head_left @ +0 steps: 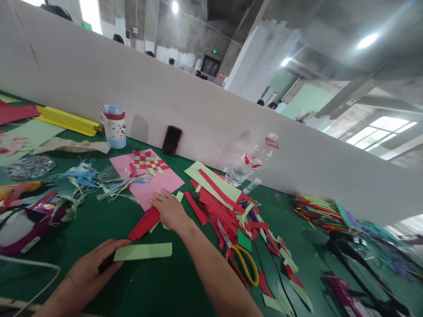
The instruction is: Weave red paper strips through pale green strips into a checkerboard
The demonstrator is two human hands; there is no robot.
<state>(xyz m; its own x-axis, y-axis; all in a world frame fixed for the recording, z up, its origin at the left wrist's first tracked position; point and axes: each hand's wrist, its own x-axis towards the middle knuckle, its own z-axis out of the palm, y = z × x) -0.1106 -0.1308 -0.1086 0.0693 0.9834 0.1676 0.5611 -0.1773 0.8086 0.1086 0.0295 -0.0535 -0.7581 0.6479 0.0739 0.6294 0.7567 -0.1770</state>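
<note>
Between the thumb and fingers of my left hand (95, 264) is a pale green paper strip (145, 252), pinched at its left end and held low over the table. My right hand (170, 212) reaches forward with its fingers extended, lying over folded red paper (144, 223) and the near edge of a pink sheet (167, 181). Some pale green strips (179, 196) stick out around that hand. A woven red and green paper piece (150, 162) rests on the pink sheet. Yellow and red handled scissors (244, 259) lie to the right of my right forearm.
Red paper strips (214, 198) and scraps cover the table right of centre. Behind them stand a plastic bottle (247, 163), a phone (172, 140) and a cup (114, 127) along the partition (198, 101). Tassels (82, 176) lie left; coloured stems (320, 211) lie right.
</note>
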